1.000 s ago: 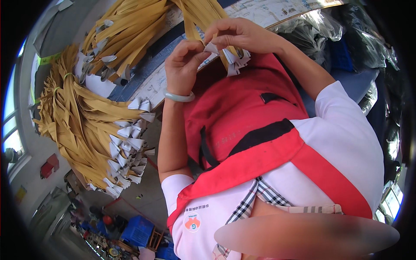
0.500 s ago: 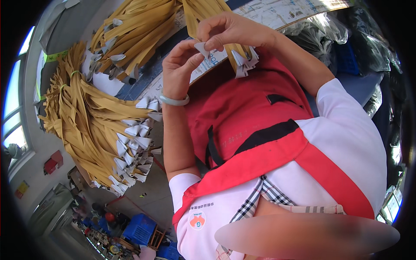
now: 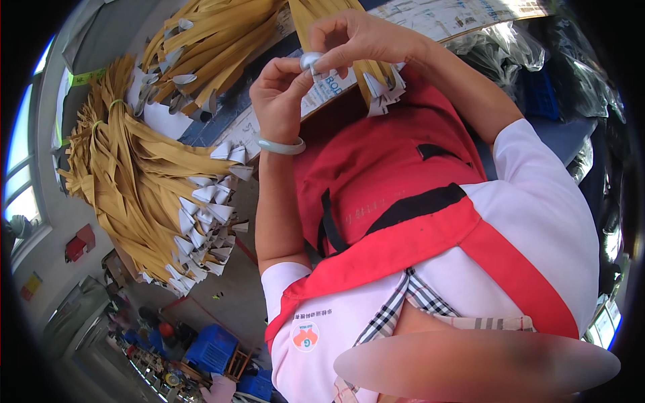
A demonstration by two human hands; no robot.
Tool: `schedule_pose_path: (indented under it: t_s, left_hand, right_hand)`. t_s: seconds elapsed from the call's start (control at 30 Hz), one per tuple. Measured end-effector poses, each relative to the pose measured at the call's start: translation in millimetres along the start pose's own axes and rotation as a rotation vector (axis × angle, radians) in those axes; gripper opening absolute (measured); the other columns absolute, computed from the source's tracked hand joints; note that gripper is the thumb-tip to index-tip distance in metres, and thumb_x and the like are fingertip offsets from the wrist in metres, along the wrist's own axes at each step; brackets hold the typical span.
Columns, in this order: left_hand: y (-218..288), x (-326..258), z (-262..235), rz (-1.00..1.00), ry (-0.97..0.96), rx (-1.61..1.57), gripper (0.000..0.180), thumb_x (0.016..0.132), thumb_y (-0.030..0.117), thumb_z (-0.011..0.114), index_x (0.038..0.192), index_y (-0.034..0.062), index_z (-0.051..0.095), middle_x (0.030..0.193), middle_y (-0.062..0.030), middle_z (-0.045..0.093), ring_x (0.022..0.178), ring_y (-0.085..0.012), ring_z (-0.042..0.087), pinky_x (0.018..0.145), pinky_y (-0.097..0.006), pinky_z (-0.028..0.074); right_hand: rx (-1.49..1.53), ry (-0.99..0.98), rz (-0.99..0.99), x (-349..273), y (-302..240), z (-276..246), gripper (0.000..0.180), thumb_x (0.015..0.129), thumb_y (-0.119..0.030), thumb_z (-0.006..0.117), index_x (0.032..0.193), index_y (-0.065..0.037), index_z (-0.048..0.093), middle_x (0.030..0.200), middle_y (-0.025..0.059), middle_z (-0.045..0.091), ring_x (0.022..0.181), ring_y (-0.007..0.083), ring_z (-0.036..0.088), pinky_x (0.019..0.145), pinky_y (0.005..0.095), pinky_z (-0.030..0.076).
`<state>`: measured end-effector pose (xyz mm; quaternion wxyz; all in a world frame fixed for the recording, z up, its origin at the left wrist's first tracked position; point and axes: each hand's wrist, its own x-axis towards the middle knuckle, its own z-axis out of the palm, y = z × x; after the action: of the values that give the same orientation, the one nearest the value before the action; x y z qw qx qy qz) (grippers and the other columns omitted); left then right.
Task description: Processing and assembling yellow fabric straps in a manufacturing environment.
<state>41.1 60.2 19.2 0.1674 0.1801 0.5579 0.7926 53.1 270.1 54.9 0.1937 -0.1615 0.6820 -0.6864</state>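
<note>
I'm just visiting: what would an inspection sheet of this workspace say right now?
Surface: table, blue top, mostly covered.
Job's things: small white tag pinched by both hands; tan straps with white ends under the right hand.
Clutter: strap bundles with folded white tips; printed paper sheets.
Grippers: left hand, bangle on its wrist, fingertips on the tag; right hand gripping it from above.
Cables: nothing seen.
Surroundings: clear plastic bags, blue crates on the floor, window.
</note>
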Motion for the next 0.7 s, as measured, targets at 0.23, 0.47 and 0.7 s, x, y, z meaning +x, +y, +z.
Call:
schedule_pose_path:
  t_s: [0.23,0.47,0.7]
  left_hand:
    - [-23.9,-8.6,16.7,0.328,0.300,0.537,0.009,0.085,-0.004,0.068,0.087,0.0009,0.061,0.080,-0.0034,0.067,0.066,-0.0083,0.062,0.065,-0.022,0.051]
    - [12.5,-9.5,14.6,0.242,0.293,0.369,0.017,0.083,-0.005,0.071,0.099,-0.0031,0.065,0.081,-0.0041,0.061,0.067,-0.0088,0.061,0.062,-0.020,0.048]
    - [1.8,-15.7,-4.8,0.289,0.050,0.786,0.012,0.080,-0.001,0.075,0.085,-0.0024,0.064,0.076,-0.0059,0.059,0.067,-0.0121,0.061,0.059,-0.024,0.047]
  right_hand:
    - [-0.934,0.356,-0.268,8.0,14.7,25.2,0.020,0.091,-0.013,0.068,0.083,-0.003,0.053,0.086,-0.0011,0.063,0.077,0.0092,0.059,0.067,0.0270,0.049]
    - [-0.377,0.371,-0.421,5.0,43.5,22.9,0.018,0.093,-0.021,0.065,0.090,-0.003,0.061,0.081,0.0050,0.062,0.077,0.0141,0.064,0.069,0.0276,0.049]
    - [-0.210,0.322,-0.068,-7.8,26.4,32.2,0.023,0.095,-0.027,0.064,0.092,-0.004,0.064,0.075,0.0013,0.060,0.072,0.0090,0.058,0.065,0.0247,0.046]
